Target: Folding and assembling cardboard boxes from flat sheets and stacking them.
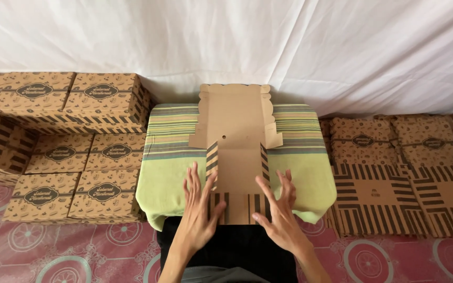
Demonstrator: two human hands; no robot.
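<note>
A flat, unfolded brown cardboard box blank [235, 131] with striped side flaps lies on a small table draped in a green striped cloth [171, 157]. My left hand [200, 207] rests with fingers spread on the blank's near left side, against its raised striped flap. My right hand [279, 209] lies with fingers spread on the near right side, beside the other raised flap. Neither hand grips anything.
Several assembled brown printed boxes [74, 152] are stacked on the left. A pile of flat box blanks [399, 173] lies on the right. A white sheet [237, 42] hangs behind. The floor mat [79, 251] is pink with round patterns.
</note>
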